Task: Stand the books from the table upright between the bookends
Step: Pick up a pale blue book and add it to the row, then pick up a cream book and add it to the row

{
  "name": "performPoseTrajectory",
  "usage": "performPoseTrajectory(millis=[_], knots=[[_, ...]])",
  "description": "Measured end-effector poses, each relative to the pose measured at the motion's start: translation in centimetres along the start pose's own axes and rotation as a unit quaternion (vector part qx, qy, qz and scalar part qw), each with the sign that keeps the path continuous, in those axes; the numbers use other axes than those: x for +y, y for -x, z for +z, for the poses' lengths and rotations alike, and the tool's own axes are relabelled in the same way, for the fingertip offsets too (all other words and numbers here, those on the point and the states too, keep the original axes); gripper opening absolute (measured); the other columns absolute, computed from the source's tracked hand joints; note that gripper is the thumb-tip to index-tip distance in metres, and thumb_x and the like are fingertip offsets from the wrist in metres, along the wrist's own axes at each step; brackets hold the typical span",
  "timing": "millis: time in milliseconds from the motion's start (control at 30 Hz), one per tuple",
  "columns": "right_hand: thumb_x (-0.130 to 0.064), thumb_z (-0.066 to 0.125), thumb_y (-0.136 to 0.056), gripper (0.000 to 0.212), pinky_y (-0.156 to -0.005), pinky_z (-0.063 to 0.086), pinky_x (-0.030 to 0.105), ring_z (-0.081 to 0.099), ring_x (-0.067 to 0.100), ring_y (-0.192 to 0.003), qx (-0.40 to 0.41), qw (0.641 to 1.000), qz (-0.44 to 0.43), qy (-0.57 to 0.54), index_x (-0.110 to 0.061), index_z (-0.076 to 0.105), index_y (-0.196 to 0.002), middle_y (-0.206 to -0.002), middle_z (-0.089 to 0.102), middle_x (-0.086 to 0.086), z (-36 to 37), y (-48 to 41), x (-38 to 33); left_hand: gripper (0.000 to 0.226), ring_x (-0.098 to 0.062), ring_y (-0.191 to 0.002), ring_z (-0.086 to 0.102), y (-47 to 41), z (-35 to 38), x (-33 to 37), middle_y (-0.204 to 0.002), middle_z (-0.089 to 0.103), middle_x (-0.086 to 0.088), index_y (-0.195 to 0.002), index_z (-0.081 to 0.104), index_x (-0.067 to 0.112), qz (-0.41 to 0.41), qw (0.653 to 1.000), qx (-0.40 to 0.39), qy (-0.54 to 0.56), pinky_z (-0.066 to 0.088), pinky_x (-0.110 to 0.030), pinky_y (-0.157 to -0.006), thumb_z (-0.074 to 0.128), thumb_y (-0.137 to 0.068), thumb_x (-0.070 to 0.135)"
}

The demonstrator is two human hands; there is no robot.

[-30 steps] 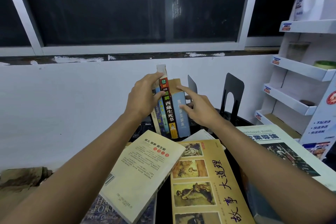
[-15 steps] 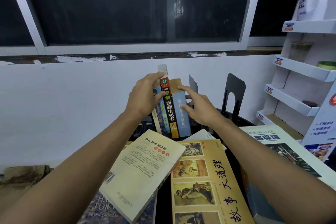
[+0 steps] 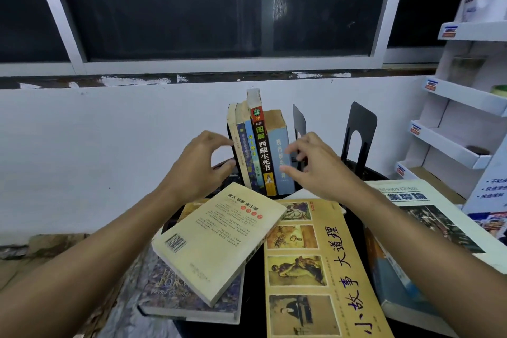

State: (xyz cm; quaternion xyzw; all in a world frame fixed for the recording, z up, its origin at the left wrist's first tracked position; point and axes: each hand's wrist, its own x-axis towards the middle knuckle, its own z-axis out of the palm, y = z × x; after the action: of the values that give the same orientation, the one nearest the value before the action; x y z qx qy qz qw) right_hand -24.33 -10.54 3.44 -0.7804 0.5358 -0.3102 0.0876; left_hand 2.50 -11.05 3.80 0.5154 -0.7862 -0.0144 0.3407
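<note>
Several books stand upright in a row (image 3: 260, 145) at the back of the black table (image 3: 255, 277), leaning slightly left. A black bookend (image 3: 299, 122) stands just right of the row, and a second black bookend (image 3: 359, 132) stands further right. My left hand (image 3: 200, 164) hovers left of the row with loosely curled fingers, holding nothing. My right hand (image 3: 312, 164) hovers in front of the pale blue book (image 3: 279, 153), fingers relaxed, also holding nothing. A cream paperback (image 3: 219, 239), a yellow picture book (image 3: 315, 269) and a large white book (image 3: 428, 228) lie flat.
A dark-covered book (image 3: 170, 293) lies under the cream paperback. White cardboard display shelves (image 3: 466, 118) stand at the right, close to the large book. A white wall and a dark window are behind the table. Rough brownish floor (image 3: 41, 250) shows at lower left.
Both hands have let go of the upright books and drawn back toward me. The row stays standing on its own.
</note>
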Motion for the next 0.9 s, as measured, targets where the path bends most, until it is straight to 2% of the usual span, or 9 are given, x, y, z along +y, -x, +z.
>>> performPoseTrajectory(millis=[67, 133, 267, 400, 500, 567, 667, 800, 900], knots=[[-0.046, 0.068, -0.091, 0.031, -0.080, 0.043, 0.023, 0.051, -0.002, -0.091, -0.027, 1.000, -0.002, 0.014, -0.025, 0.063, -0.114, -0.103, 0.046, -0.016, 0.4, 1.8, -0.8, 0.040, -0.007, -0.117, 0.053, 1.8, -0.4, -0.8, -0.133, 0.053, 0.009, -0.131, 0.061, 0.029, -0.027, 0.999, -0.024, 0.001, 0.051, -0.034, -0.099, 0.067, -0.093, 0.038], [-0.048, 0.068, -0.090, 0.026, -0.079, 0.042, 0.023, 0.051, -0.002, -0.090, -0.063, 0.998, 0.011, 0.019, -0.027, 0.065, -0.106, -0.100, 0.048, -0.018, 1.0, 3.3, -1.6, 0.035, -0.007, -0.110, 0.057, 3.3, -0.9, -1.5, -0.128, 0.055, 0.008, -0.127, 0.063, 0.028, -0.051, 0.997, -0.050, 0.005, 0.053, -0.032, -0.094, 0.067, -0.093, 0.037], [-0.049, 0.069, -0.090, 0.029, -0.077, 0.047, 0.022, 0.051, 0.001, -0.096, -0.124, 0.991, 0.031, 0.031, -0.025, 0.069, -0.106, -0.104, 0.053, -0.017, 2.5, 5.5, -2.5, 0.045, -0.010, -0.109, 0.060, 5.6, -1.3, -3.0, -0.128, 0.059, 0.006, -0.133, 0.061, 0.023, -0.096, 0.986, -0.131, -0.022, 0.054, -0.030, -0.091, 0.068, -0.092, 0.039], [-0.053, 0.070, -0.087, 0.026, -0.083, 0.054, 0.032, 0.053, 0.003, -0.096, -0.141, 0.988, 0.037, 0.047, -0.028, 0.067, -0.093, -0.102, 0.055, -0.016, 3.8, 6.6, -3.1, 0.045, -0.010, -0.106, 0.061, 7.0, -1.4, -4.2, -0.128, 0.062, 0.010, -0.132, 0.063, 0.030, -0.115, 0.972, -0.198, -0.046, 0.052, -0.025, -0.085, 0.067, -0.091, 0.048], [-0.051, 0.072, -0.086, 0.030, -0.073, 0.058, 0.040, 0.061, 0.005, -0.083, -0.140, 0.987, 0.046, 0.060, -0.023, 0.071, -0.075, -0.088, 0.065, -0.014, 4.0, 6.5, -3.5, 0.038, -0.006, -0.096, 0.063, 7.7, -1.3, -4.2, -0.115, 0.067, 0.013, -0.129, 0.065, 0.034, -0.112, 0.969, -0.218, -0.035, 0.047, -0.015, -0.071, 0.065, -0.093, 0.044], [-0.052, 0.072, -0.086, 0.037, -0.071, 0.059, 0.042, 0.065, 0.009, -0.077, -0.153, 0.984, 0.060, 0.069, -0.018, 0.074, -0.072, -0.081, 0.068, -0.011, 4.1, 6.6, -3.7, 0.034, -0.004, -0.091, 0.065, 8.0, -1.2, -3.9, -0.109, 0.067, 0.017, -0.126, 0.068, 0.031, -0.116, 0.968, -0.220, -0.026, 0.048, -0.014, -0.068, 0.064, -0.094, 0.043], [-0.059, 0.070, -0.084, 0.049, -0.071, 0.060, 0.047, 0.067, 0.017, -0.078, -0.161, 0.982, 0.080, 0.062, -0.011, 0.075, -0.076, -0.083, 0.066, -0.010, 4.5, 6.9, -3.7, 0.033, -0.004, -0.089, 0.064, 8.4, -1.0, -3.4, -0.106, 0.065, 0.016, -0.126, 0.067, 0.028, -0.135, 0.968, -0.213, -0.011, 0.046, -0.013, -0.065, 0.062, -0.096, 0.040], [-0.063, 0.062, -0.088, 0.054, -0.078, 0.057, 0.044, 0.060, 0.011, -0.088, -0.151, 0.983, 0.087, 0.055, -0.010, 0.073, -0.085, -0.093, 0.058, -0.011, 4.7, 6.8, -3.5, 0.034, 0.001, -0.078, 0.060, 8.6, -1.0, -2.8, -0.095, 0.061, 0.021, -0.129, 0.065, 0.029, -0.132, 0.967, -0.216, -0.011, 0.041, -0.009, -0.058, 0.062, -0.097, 0.039], [-0.067, 0.055, -0.090, 0.052, -0.092, 0.049, 0.038, 0.049, 0.011, -0.104, -0.158, 0.982, 0.075, 0.071, -0.025, 0.065, -0.119, -0.107, 0.047, -0.010, 5.1, 6.3, -3.1, 0.019, 0.001, -0.066, 0.063, 8.9, -1.0, -2.6, -0.085, 0.068, 0.018, -0.113, 0.069, 0.034, -0.135, 0.964, -0.229, 0.003, 0.042, -0.009, -0.055, 0.063, -0.096, 0.040]])
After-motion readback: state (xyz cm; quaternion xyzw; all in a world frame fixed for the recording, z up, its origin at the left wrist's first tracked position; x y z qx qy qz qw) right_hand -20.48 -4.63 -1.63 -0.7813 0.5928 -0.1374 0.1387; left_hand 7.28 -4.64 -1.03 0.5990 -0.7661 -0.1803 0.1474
